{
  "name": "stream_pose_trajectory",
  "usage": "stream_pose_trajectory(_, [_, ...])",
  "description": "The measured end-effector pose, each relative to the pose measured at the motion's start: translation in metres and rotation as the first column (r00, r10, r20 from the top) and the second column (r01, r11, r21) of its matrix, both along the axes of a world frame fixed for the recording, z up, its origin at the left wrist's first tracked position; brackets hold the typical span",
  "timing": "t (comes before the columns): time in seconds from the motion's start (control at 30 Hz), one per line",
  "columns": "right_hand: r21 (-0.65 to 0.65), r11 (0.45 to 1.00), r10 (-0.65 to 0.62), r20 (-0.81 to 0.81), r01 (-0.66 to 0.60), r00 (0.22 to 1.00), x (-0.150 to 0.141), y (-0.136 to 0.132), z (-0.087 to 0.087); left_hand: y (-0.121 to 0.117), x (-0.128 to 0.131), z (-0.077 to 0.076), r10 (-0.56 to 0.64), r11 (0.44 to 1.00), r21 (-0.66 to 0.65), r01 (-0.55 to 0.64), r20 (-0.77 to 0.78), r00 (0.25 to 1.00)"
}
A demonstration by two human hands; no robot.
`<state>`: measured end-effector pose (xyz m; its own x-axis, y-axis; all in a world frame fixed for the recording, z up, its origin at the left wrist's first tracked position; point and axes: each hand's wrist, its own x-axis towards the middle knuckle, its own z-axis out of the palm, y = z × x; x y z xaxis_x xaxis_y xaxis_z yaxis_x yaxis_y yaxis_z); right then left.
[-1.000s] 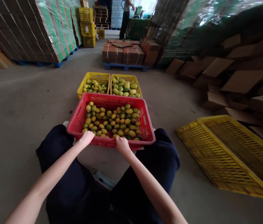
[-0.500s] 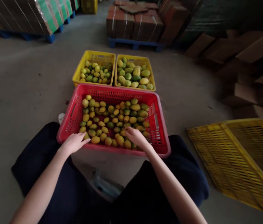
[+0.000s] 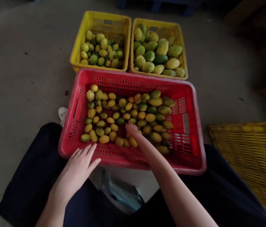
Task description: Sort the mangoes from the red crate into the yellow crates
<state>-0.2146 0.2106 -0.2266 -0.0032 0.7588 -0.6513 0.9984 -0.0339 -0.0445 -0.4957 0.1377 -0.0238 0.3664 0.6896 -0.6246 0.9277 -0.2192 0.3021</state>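
In front of my knees rests a red plastic crate (image 3: 135, 160) with a layer of yellow and green lemons (image 3: 104, 139) on its bottom. My right hand (image 3: 131, 128) reaches inside over the near rim, at the middle of the fruit. Its fingers curl down round a lemon that the hand mostly covers. My left hand (image 3: 79, 167) is at the near left rim, fingers spread and palm down, holding nothing. Longer, bigger fruit (image 3: 155, 137) lies in the right part of the crate, while smaller lemons lie on the left.
Beyond the red crate stand two yellow crates, the left one (image 3: 76, 52) with smaller lemons, the right one (image 3: 182, 37) with larger fruit. A yellow slatted crate (image 3: 246, 157) lies at the right. Blue pallet feet (image 3: 156, 5) show at the back. A pale blue object (image 3: 121, 192) is under me.
The view has tipped down and come closer. My left hand has drawn back from the lemons to the near rim. My right hand has shifted left among the fruit, its fingers now curled.
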Motion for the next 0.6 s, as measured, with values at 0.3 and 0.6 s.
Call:
stream_pose_trajectory(0.3, [0.111,0.993,-0.022,-0.081,0.031,0.996,-0.003,-0.007,-0.015,0.002,0.012,0.007,-0.050,0.999,-0.016,0.050,-0.005,0.999])
stream_pose_trajectory(0.6, [0.163,0.946,-0.192,-0.412,0.280,0.891,0.015,0.009,0.040,0.019,-0.002,0.007,0.025,0.999,0.029,-0.022,-0.096,0.995])
